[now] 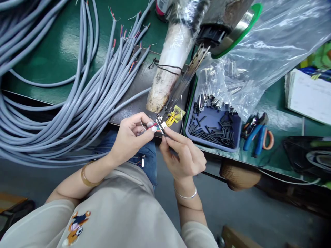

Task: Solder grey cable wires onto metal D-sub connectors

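Note:
My left hand [131, 136] pinches thin coloured wires [149, 126] at the end of a grey cable, fingers closed. My right hand [181, 153] pinches a small multi-pin connector [160, 126] between thumb and forefinger, right against the wire ends. Both hands meet at the bench's front edge. Just above the connector, the tip of a soldering iron [181, 86] slants down from a wrapped holder [168, 69]. A yellow clip [174, 116] lies right behind the connector.
A large bundle of grey cables [64, 103] with stripped ends covers the green bench at left. A blue tray [214, 129] of small black parts and connectors sits right of the hands, under a clear plastic bag [258, 51]. Blue-handled pliers [256, 136] lie further right.

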A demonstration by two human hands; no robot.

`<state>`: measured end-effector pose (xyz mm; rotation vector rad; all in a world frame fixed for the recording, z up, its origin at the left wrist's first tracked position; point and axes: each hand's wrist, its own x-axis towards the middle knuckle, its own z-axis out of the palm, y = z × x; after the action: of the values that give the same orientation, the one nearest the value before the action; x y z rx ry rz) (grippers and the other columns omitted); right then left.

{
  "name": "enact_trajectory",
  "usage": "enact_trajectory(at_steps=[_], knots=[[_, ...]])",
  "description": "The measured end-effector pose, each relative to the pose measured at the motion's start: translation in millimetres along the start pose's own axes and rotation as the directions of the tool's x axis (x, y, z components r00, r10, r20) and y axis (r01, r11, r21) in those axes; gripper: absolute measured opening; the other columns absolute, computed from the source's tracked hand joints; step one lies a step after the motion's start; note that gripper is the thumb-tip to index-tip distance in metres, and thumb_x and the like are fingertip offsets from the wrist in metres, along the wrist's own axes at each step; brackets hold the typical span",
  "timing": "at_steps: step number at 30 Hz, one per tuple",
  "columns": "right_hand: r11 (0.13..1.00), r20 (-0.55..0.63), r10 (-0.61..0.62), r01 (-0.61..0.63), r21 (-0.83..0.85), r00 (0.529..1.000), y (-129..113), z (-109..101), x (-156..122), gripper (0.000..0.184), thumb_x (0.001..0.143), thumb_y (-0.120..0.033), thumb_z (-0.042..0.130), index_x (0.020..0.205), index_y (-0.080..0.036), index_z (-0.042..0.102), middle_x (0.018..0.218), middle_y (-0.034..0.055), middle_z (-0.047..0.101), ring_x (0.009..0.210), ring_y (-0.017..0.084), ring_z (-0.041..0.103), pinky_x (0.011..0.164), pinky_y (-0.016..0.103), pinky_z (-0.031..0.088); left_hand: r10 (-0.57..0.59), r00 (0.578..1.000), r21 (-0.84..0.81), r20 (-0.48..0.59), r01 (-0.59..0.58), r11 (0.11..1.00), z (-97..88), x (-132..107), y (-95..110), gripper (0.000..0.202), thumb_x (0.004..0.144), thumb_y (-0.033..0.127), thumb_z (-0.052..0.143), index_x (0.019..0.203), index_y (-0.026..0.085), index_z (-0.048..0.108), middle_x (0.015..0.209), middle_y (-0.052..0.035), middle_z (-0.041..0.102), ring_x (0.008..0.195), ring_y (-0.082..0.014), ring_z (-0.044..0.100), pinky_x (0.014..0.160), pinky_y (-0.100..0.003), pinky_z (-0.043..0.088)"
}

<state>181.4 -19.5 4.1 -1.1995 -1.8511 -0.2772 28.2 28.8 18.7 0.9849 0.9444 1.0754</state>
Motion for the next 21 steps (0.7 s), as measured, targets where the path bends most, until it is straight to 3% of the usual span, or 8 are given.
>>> enact_trajectory(at_steps=[3,7,11,14,18,21], knots=[[0.984,-0.009,0.150,-0.148,0.101,0.989,-0.6,-2.2,-1.1,0.021,0.083,-0.005,0.076,0.092,-0.021,0.066,0.100,0.0031,0.082,0.086,0.014,0.079,0.076,0.023,0.063,-0.066,0.996,-0.020,0.056,0.067,0.998,-2.4,-4.3,0.6,0.017,0.072,0.019,0.077,0.074,0.016,0.060,0.064,0.0050,0.056,0.044,-0.0017,0.041,0.040,-0.014,0.035],[0.861,0.070,0.394,-0.394,0.322,0.917,-3.6,-3.0,-0.3,0.019,0.085,-0.006,0.073,0.089,-0.023,0.066,0.096,0.0005,0.081,0.088,0.015,0.078,0.075,0.028,0.064,-0.141,0.987,-0.043,0.077,0.145,0.988,-7.2,-10.6,-1.5,0.021,0.070,0.020,0.080,0.074,0.016,0.060,0.057,0.0059,0.054,0.042,-0.0031,0.044,0.039,-0.014,0.036],[0.789,0.117,0.485,-0.491,0.369,0.867,-7.5,-1.2,-1.2,0.014,0.087,-0.010,0.072,0.086,-0.023,0.068,0.095,0.0007,0.080,0.086,0.015,0.077,0.067,0.026,0.062,-0.183,0.979,-0.074,0.094,0.190,0.979,-10.7,-13.7,-4.6,0.023,0.069,0.023,0.083,0.077,0.016,0.062,0.051,0.0060,0.055,0.041,-0.0038,0.044,0.039,-0.014,0.035],[0.822,0.101,0.453,-0.458,0.337,0.886,-9.7,1.7,-2.7,0.013,0.087,-0.010,0.071,0.087,-0.022,0.068,0.095,0.0009,0.080,0.086,0.015,0.077,0.069,0.027,0.064,-0.182,0.981,-0.074,0.060,0.186,0.980,-10.1,-13.5,-5.3,0.023,0.070,0.025,0.083,0.076,0.015,0.063,0.050,0.0055,0.055,0.040,-0.0034,0.042,0.038,-0.014,0.032],[0.934,0.004,0.296,-0.290,0.209,0.955,-10.8,6.1,-3.8,0.018,0.086,-0.006,0.072,0.091,-0.023,0.067,0.095,0.0007,0.081,0.086,0.015,0.078,0.076,0.028,0.064,-0.139,0.990,-0.093,0.005,0.139,0.986,-5.9,-10.9,-3.6,0.024,0.069,0.025,0.084,0.072,0.015,0.063,0.055,0.0051,0.057,0.041,-0.0016,0.039,0.038,-0.014,0.027],[0.974,-0.022,0.207,-0.204,0.097,0.978,-10.3,8.3,-3.7,0.019,0.086,-0.006,0.072,0.093,-0.023,0.066,0.097,0.0022,0.081,0.086,0.015,0.078,0.077,0.026,0.064,-0.099,0.995,-0.113,-0.003,0.098,0.989,-2.5,-7.7,-1.4,0.023,0.067,0.020,0.085,0.071,0.016,0.063,0.054,0.0070,0.054,0.041,-0.0011,0.037,0.038,-0.015,0.026]])
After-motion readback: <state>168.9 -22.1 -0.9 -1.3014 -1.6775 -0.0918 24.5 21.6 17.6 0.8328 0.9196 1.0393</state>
